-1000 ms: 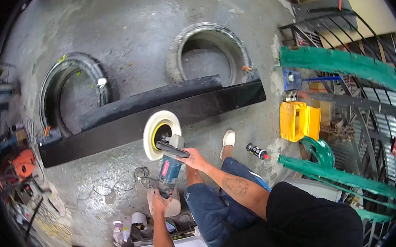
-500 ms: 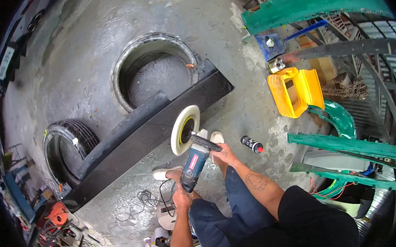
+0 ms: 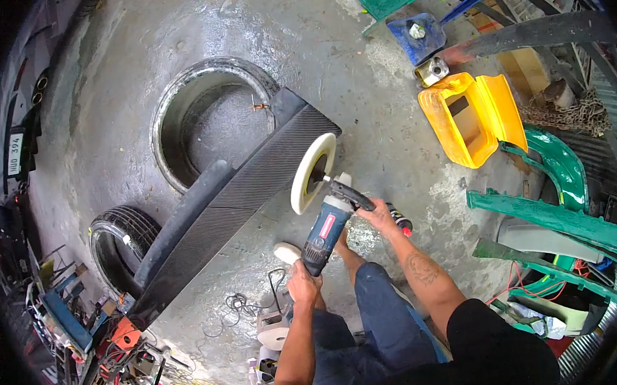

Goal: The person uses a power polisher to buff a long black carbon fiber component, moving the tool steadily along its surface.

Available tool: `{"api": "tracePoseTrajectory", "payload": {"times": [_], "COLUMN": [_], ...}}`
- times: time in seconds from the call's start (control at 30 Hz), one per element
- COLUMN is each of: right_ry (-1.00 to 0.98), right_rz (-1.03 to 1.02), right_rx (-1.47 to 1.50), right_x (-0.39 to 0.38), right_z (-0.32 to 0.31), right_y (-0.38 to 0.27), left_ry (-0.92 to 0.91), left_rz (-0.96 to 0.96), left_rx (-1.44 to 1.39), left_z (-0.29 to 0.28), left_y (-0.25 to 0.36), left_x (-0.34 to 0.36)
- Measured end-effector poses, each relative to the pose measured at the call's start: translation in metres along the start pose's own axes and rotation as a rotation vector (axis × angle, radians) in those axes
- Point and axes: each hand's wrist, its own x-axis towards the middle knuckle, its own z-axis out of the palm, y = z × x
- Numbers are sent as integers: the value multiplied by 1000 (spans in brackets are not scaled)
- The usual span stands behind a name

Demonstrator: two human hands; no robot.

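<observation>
A blue-grey rotary polisher (image 3: 323, 231) with a round white pad (image 3: 302, 187) is held in both hands. My left hand (image 3: 303, 286) wraps round its rear end. My right hand (image 3: 378, 218) is closed on the black side handle near its head. The pad is tipped on edge beside the right part of a long black carbon-fibre panel (image 3: 251, 196); whether they touch I cannot tell. That panel rests slantwise over a large tire (image 3: 165, 131) and a smaller tire (image 3: 136, 227). Partly behind my right hand lies a black bottle with a red cap (image 3: 399, 219).
A power cord (image 3: 239, 309) coils on the floor by my feet. To the right stand a yellow open box (image 3: 454, 128), a blue dustpan (image 3: 409, 39) and green painted panels (image 3: 546, 211) on metal racks. Tools and an orange object (image 3: 126, 334) crowd the lower left.
Both hands have carried the polisher rightward, and its pad now sits nearer the panel's right end. My view has shifted, and my right hand now partly covers the bottle.
</observation>
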Motion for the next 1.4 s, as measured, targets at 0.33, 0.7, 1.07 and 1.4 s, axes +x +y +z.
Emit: {"api": "tracePoseTrajectory", "payload": {"times": [0.33, 0.7, 1.07, 1.4], "right_ry": [-62, -21, -108, -190], "right_rz": [5, -4, -86, -200], "right_rx": [225, 384, 327, 166], "right_x": [19, 3, -38, -77], "right_z": [-26, -3, 89, 179], "right_y": [1, -9, 32, 51], "left_ry": [92, 101, 219, 251], "left_rz": [48, 70, 47, -54], "left_rx": [33, 79, 11, -47], "left_z": [12, 24, 30, 50], "left_y": [28, -5, -107, -205], "left_x": [17, 20, -20, -65]}}
